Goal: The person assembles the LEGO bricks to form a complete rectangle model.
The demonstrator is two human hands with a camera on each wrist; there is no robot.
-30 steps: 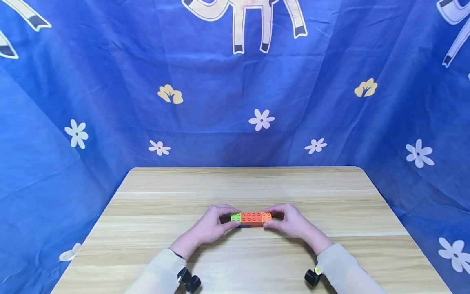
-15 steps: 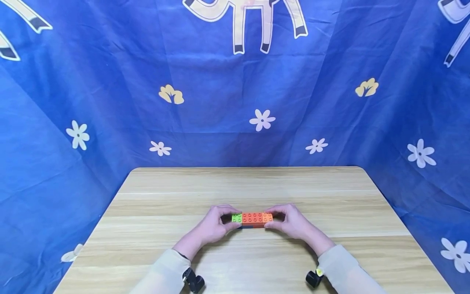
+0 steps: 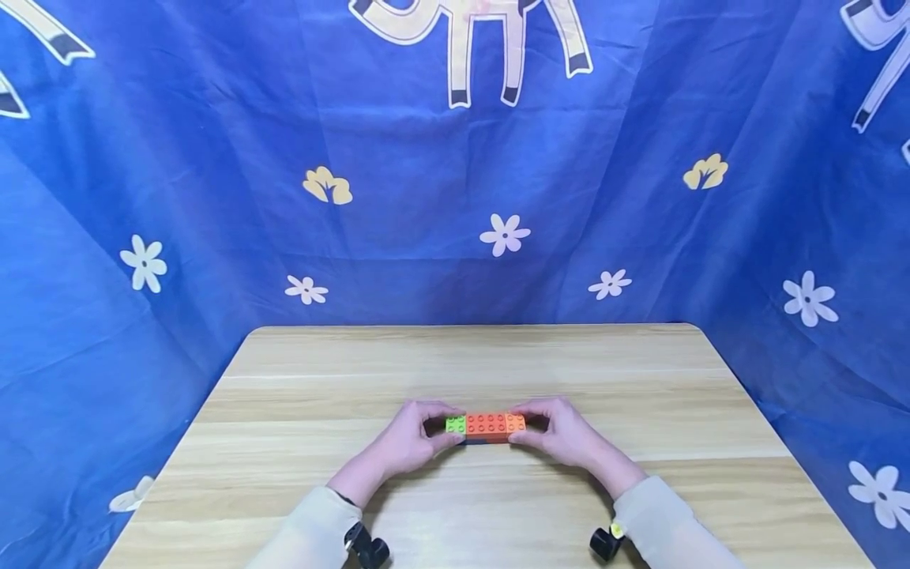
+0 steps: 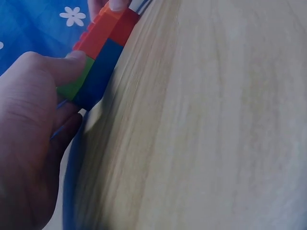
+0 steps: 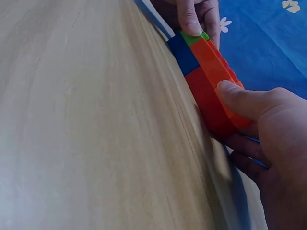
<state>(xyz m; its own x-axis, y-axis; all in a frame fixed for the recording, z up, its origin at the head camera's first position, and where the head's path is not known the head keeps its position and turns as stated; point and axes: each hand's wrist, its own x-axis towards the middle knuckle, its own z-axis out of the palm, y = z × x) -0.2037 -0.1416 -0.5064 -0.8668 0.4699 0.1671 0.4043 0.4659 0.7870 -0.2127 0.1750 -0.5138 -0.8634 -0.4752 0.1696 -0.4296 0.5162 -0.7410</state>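
Note:
A bar of joined toy building bricks lies on the wooden table between both hands. Its top row runs from a green brick [image 3: 456, 425] at the left through an orange-red brick [image 3: 486, 423] to a lighter orange brick [image 3: 516, 423] at the right. Below them sit a blue brick [image 4: 100, 74] and a red brick [image 5: 207, 102]. My left hand [image 3: 410, 437] pinches the green end between thumb and fingers. At the other end my right hand [image 3: 564, 431] grips the lighter orange brick the same way. The far side of the bar is partly hidden by fingers.
The wooden table [image 3: 455, 363] has a blue cloth [image 3: 412, 261] with white flowers and animal figures hanging behind and beside it. A black wrist camera [image 3: 367, 547] is on the left sleeve, and another black camera [image 3: 605, 544] on the right.

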